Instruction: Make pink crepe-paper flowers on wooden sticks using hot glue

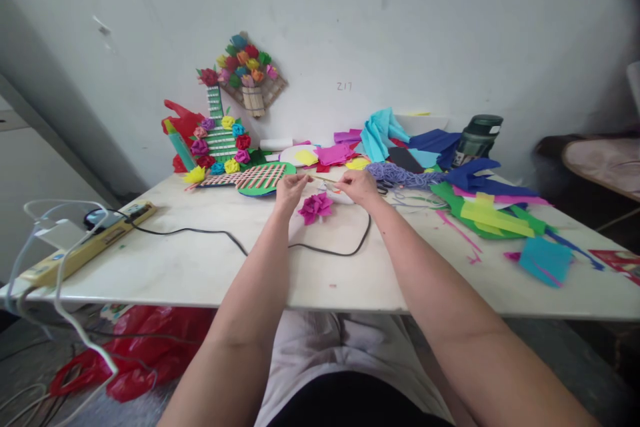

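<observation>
My left hand (293, 190) and my right hand (359, 187) are raised over the middle of the table, fingers pinched and facing each other. Between their fingertips runs a thin, light brownish strip (323, 179), too small to tell whether it is a stick or a string. Just below the hands a magenta paper flower (316, 207) lies on the table. Behind and beside my right hand is a white object, partly hidden, perhaps a glue gun, with a black cord (345, 253) looping toward me. A green guitar-shaped craft piece (267, 177) lies left of my left hand.
A yellow power strip (90, 247) with cables lies at the left. Paper-flower crafts (223, 140) lean on the wall. Purple yarn (405, 175), coloured paper sheets (487, 213) and a dark green bottle (477, 140) stand or lie right. A red plastic bag (150, 340) is below the table.
</observation>
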Demonstrator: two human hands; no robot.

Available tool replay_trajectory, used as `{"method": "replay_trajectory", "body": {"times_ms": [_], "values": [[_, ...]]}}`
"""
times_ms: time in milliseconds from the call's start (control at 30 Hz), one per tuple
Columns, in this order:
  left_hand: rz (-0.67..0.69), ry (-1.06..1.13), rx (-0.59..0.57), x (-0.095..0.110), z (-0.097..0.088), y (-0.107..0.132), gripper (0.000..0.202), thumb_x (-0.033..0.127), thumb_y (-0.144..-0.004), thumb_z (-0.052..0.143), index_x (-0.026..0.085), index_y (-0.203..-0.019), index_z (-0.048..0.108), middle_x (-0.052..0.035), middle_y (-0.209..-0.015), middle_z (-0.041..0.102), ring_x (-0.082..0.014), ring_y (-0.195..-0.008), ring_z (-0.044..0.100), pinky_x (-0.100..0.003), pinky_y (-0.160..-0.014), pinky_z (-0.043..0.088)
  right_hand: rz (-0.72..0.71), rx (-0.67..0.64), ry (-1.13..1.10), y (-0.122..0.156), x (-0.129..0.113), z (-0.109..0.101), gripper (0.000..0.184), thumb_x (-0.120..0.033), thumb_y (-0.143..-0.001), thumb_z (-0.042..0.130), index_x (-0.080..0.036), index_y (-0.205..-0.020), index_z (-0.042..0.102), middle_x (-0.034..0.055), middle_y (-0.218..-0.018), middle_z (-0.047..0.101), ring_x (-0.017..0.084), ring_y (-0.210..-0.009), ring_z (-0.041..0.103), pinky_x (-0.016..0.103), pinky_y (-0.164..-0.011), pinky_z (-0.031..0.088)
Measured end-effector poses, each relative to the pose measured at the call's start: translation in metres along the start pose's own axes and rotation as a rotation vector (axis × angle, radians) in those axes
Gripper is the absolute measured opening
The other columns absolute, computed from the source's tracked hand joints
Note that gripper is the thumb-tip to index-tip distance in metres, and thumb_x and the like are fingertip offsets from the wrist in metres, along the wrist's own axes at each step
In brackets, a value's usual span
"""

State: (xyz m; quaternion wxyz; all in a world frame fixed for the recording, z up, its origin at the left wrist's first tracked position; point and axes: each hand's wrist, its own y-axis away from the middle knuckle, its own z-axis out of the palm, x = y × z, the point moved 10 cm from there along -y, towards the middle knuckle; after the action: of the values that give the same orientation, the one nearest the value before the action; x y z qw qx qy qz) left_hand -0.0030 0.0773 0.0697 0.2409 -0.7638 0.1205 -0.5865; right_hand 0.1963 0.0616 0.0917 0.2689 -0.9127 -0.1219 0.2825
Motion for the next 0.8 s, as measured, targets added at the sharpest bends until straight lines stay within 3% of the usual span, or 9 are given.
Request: {"method": "replay_trajectory", "body": {"times_ms": [400, 600, 700, 800], "values": [[-0.104, 0.152, 0.081, -0.011, -0.001, 0.001, 0.021, 0.033, -0.068, 0.058, 0.013, -0.064, 0.067, -0.0054, -0.062, 0.065, -0.0129, -0.055, 0.049, -0.026, -0.054, 0.035, -0.159, 0.031, 0.156, 0.007, -0.030, 0.004, 0.017, -0.032, -0.077, 0.064, -0.017, -0.071, 0.070, 0.0052, -0.078, 0.069, 0.015, -0.070, 0.056, 0.025, -0.061, 0.033], [-0.137, -0.252, 0.159, -0.012, -0.010, 0.002, 0.024, 0.033, -0.074, 0.052, 0.018, -0.069, 0.069, -0.0042, -0.063, 0.065, -0.0194, -0.068, 0.059, -0.029, -0.063, 0.040, -0.160, -0.030, 0.257, 0.012, -0.043, 0.007, 0.017, -0.028, -0.081, 0.059, -0.016, -0.078, 0.070, 0.0076, -0.086, 0.070, 0.017, -0.077, 0.059, 0.027, -0.064, 0.034], [-0.114, -0.497, 0.184, -0.001, -0.013, 0.004, 0.023, 0.028, -0.076, 0.050, 0.020, -0.070, 0.071, -0.0062, -0.071, 0.068, -0.0239, -0.085, 0.061, -0.035, -0.079, 0.039, -0.158, -0.065, 0.273, 0.013, -0.047, 0.010, 0.019, -0.028, -0.083, 0.056, -0.016, -0.080, 0.070, 0.0087, -0.089, 0.070, 0.018, -0.080, 0.060, 0.027, -0.066, 0.036], [-0.083, -0.664, 0.207, 0.012, -0.013, 0.008, 0.025, 0.024, -0.079, 0.047, 0.021, -0.073, 0.071, -0.0080, -0.076, 0.070, -0.0256, -0.098, 0.058, -0.041, -0.095, 0.031, -0.146, -0.087, 0.289, 0.014, -0.048, 0.013, 0.022, -0.029, -0.084, 0.054, -0.014, -0.083, 0.071, 0.0100, -0.091, 0.070, 0.019, -0.082, 0.061, 0.028, -0.068, 0.037]]}}
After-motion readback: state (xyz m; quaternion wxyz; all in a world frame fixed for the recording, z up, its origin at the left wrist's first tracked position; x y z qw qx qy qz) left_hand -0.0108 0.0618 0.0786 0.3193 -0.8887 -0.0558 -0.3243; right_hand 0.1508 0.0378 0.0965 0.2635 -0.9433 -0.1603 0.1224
